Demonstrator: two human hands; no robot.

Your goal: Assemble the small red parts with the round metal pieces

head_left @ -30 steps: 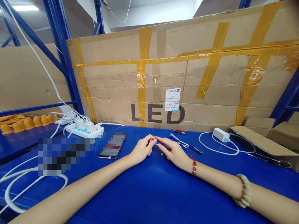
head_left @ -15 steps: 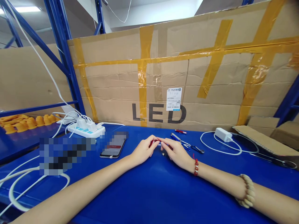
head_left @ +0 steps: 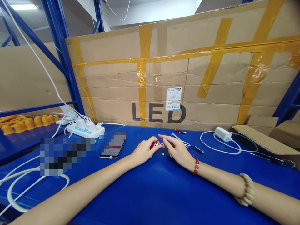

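Observation:
My left hand (head_left: 143, 152) is closed in a pinch around a small red and silver piece (head_left: 154, 144), partly hidden by the fingers. From it a thin red strip (head_left: 160, 139) reaches across to my right hand (head_left: 176, 150), whose thumb and fingers pinch its end. My right index finger stretches out above the strip. Just below the fingertips, a tiny shiny metal bead (head_left: 163, 153) lies on the blue tabletop (head_left: 150, 187). Behind my right hand are a slim metal tool (head_left: 186, 143), partly covered, and a small dark clip (head_left: 197, 149).
A red pen-like piece (head_left: 180, 131) lies farther back. To the left are a phone (head_left: 114, 145) and a white power strip (head_left: 85, 130) with tangled cables. A white charger (head_left: 222, 134) with its cord and scissors (head_left: 287, 163) lie right. A large cardboard box (head_left: 112, 90) stands behind.
The hands have drawn slightly apart and turned, so more of the red and silver piece shows in my left hand. My right index finger has straightened. The view has shifted slightly.

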